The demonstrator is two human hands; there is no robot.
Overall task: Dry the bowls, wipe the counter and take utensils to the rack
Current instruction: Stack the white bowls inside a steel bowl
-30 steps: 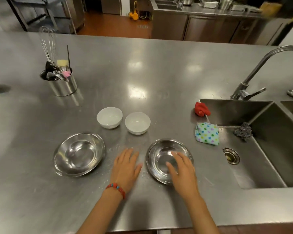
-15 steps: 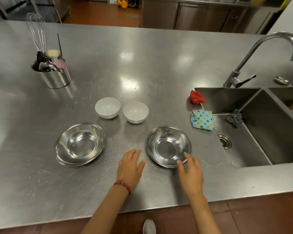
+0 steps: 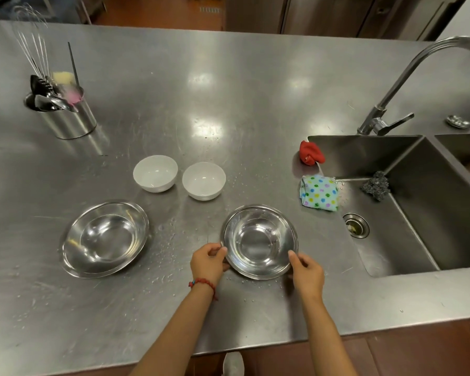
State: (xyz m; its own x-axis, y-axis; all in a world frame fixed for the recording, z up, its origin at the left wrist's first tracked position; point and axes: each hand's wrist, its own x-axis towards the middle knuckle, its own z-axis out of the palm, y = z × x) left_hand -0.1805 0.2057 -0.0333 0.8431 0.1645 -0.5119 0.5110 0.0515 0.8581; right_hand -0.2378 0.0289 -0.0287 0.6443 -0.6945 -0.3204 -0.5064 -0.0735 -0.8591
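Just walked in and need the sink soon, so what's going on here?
A person is gripping the right steel bowl by its rim, left hand and right hand on opposite sides. The other steel bowl and two white bowls sit untouched on the wet counter. The spotted cloth lies by the sink.

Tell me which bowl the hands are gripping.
The right steel bowl, nearest the sink; left hand and right hand pinch its rim.

Lighting evenly and brightly from overhead, throwing white glare patches across the counter (image 3: 174,109) and glinting in both steel bowls (image 3: 259,241). Casting only soft, short shadows. Bending straight edges toward the corners, smearing the whisk (image 3: 31,42) and faucet (image 3: 429,66) slightly.
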